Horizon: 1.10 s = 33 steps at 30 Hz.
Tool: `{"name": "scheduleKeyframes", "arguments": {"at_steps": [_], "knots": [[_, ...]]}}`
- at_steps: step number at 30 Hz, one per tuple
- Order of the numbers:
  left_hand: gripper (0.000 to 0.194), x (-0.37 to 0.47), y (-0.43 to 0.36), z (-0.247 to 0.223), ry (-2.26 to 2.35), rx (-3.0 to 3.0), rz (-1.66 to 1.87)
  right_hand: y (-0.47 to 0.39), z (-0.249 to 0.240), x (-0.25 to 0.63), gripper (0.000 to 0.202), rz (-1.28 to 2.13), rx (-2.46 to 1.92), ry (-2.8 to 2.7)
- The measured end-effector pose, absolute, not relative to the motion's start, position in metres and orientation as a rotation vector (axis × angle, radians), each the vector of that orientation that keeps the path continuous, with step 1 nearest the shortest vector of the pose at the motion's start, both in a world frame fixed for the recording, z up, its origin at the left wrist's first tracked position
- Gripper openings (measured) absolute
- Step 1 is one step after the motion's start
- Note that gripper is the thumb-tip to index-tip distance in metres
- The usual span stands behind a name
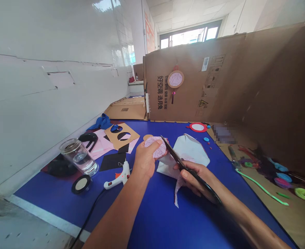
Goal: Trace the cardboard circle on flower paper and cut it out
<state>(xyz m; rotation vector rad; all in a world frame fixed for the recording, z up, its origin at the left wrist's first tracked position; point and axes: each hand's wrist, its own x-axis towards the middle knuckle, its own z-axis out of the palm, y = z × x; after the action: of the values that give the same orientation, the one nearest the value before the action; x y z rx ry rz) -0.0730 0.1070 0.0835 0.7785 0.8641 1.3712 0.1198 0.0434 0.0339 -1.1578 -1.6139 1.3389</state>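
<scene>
My left hand [146, 157] pinches a round patterned piece [155, 147], pale pink with purple lines, thumb on top. Black-handled scissors [177, 159] are gripped in my right hand [194, 174], their tips at the right edge of the round piece. A curled patterned strip [177, 195] hangs below my right hand. Behind the blades a folded white cloth or sheet [191, 148] lies on the blue table. Part of a tan disc [148, 137] shows just behind my left hand. Left of my forearm rests a white glue gun [120, 178] with a black cord.
A glass jar of water [80, 159] leans at left, near a round black lid [81, 184]. Cut cardboard [122, 135] and black sheets [112, 162] lie behind the glue gun. A red-rimmed disc [198, 127] sits far right. Upright cardboard [191, 93] bears a round hanging ornament [175, 79].
</scene>
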Motion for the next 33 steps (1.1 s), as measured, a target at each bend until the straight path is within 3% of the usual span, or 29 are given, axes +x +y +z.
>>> {"name": "scheduleKeyframes", "arguments": {"at_steps": [7,20,33], "knots": [[0.038,-0.075,0.108,0.084,0.833,0.741,1.382,0.042,0.03,0.12,0.088,1.358,-1.135,-1.603],[0.023,-0.072,0.11,0.081,0.692,0.57,1.26,0.044,0.021,0.122,0.065,1.435,-0.966,-1.465],[0.006,-0.065,0.112,0.081,0.673,0.121,1.109,0.046,0.016,0.12,0.067,1.434,-0.988,-1.371]]}}
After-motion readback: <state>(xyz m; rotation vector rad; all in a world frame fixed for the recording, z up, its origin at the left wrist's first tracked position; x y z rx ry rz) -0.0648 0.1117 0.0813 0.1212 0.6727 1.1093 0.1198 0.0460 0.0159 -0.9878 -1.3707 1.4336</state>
